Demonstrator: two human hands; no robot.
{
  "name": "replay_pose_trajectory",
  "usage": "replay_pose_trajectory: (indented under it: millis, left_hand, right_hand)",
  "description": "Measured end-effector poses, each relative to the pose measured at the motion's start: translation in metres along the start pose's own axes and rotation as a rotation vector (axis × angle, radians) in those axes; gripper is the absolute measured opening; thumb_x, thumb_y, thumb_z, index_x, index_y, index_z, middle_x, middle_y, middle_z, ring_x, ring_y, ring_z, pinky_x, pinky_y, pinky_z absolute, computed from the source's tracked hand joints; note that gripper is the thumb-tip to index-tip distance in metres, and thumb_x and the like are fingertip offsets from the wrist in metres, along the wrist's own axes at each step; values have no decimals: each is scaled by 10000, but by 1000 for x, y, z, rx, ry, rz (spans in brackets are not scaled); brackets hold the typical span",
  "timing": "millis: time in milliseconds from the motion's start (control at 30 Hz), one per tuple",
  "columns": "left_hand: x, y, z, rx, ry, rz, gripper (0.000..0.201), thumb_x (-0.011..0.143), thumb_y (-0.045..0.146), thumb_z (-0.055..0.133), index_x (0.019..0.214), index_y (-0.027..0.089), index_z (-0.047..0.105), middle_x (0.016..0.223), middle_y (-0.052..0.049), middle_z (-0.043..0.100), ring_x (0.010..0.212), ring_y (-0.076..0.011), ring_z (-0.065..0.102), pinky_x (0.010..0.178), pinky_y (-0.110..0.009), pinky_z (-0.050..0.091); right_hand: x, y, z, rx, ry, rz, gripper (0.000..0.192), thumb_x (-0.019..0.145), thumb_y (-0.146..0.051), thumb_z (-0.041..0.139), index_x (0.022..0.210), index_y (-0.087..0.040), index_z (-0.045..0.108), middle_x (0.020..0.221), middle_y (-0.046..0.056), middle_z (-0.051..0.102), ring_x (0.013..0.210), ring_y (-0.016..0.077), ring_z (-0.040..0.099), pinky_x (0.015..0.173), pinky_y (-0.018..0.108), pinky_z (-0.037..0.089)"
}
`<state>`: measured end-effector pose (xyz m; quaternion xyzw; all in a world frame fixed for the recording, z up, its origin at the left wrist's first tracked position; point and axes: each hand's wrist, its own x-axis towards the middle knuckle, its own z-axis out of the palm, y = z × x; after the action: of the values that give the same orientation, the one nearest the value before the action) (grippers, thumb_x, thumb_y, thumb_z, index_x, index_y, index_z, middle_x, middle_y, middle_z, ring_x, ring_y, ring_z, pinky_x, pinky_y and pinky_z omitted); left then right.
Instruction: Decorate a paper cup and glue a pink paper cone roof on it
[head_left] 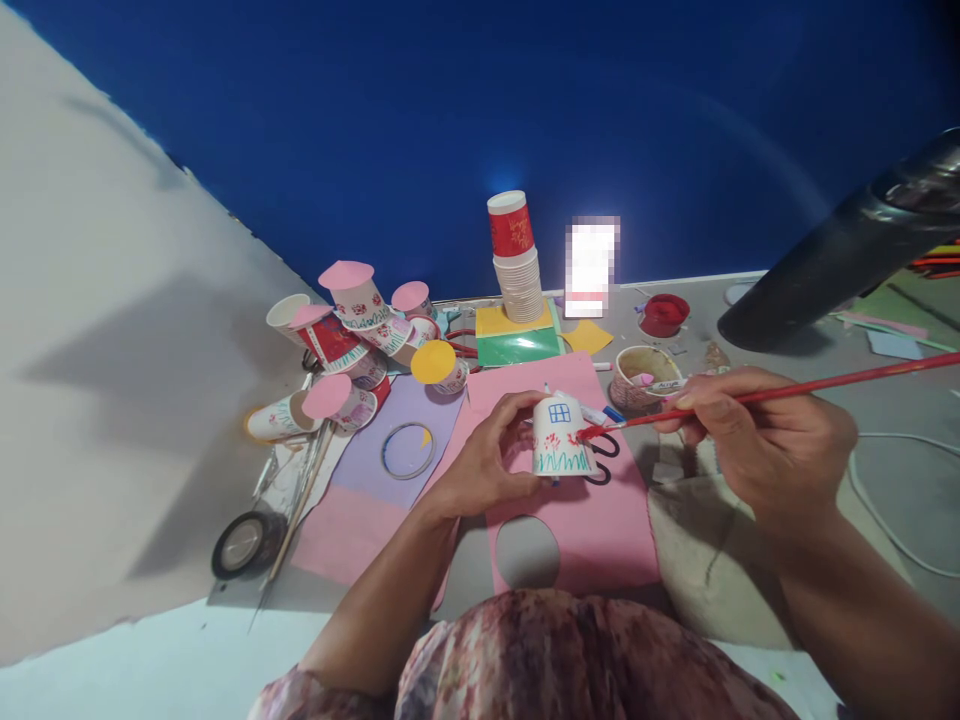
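My left hand (501, 452) grips a white paper cup (562, 425) from its left side, upside down over pink paper (592, 530). The cup bears a blue window, red flowers and green grass strokes. My right hand (772, 440) holds a long red paintbrush (675, 412) in a pinch, its red-wet tip touching the cup's right side by the flowers. Just left of that hand stands a stained cup (646, 372). Behind the painted cup lies a pen with a blue cap (613, 413). Black scissor handles (607, 447) show at its right.
Several decorated cups (341, 400) with paper roofs crowd the left. A tall stack of paper cups (517, 280) stands at the back, near a lit phone (589, 265). A red paint pot (664, 314), black bottle (840, 240), tape roll (247, 543) and beige cloth (720, 560) lie around.
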<state>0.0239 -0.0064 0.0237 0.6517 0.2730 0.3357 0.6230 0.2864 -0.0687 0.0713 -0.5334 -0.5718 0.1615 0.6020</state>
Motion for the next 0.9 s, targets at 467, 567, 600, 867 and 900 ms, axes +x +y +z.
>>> replay_pose_trajectory:
  millis: [467, 567, 600, 867, 900]
  left_hand:
    - [-1, -3, -1, 14, -9, 28, 842, 672, 106, 877, 1428, 299, 560, 1545, -112, 502, 1420, -359, 536, 1208, -513, 446]
    - [-1, -2, 0, -1, -12, 26, 834, 673, 93, 872, 1422, 295, 563, 1546, -111, 501, 1413, -351, 543, 1205, -498, 450]
    - [-1, -1, 1, -6, -13, 26, 833, 670, 90, 872, 1418, 292, 566, 1543, -111, 504, 1411, -349, 545, 1206, -494, 449]
    - [0, 3, 4, -21, -16, 15, 818, 679, 97, 872, 1417, 273, 565, 1525, -120, 518, 1399, -342, 557, 1197, -475, 456]
    - [0, 3, 4, -23, -15, 15, 822, 677, 101, 874, 1419, 274, 565, 1531, -120, 514, 1400, -344, 557, 1197, -476, 457]
  right_hand:
    - [-2, 2, 0, -24, 13, -11, 135, 965, -304, 700, 850, -314, 769, 635, 4, 723, 502, 208, 623, 468, 373, 476]
    - [-2, 1, 1, -10, 29, -26, 122, 954, -292, 720, 842, -296, 770, 638, -3, 715, 498, 196, 626, 464, 357, 472]
    - [-3, 2, 2, -5, 24, -28, 123, 956, -290, 718, 846, -295, 770, 644, -2, 716, 501, 194, 626, 467, 355, 473]
    - [-4, 13, -2, 15, -65, -78, 98, 980, -275, 713, 910, -299, 778, 752, 5, 761, 575, 181, 643, 545, 348, 505]
    - [-4, 13, -2, 20, -65, -81, 101, 983, -269, 712, 911, -295, 778, 752, 6, 760, 578, 180, 646, 546, 346, 505]
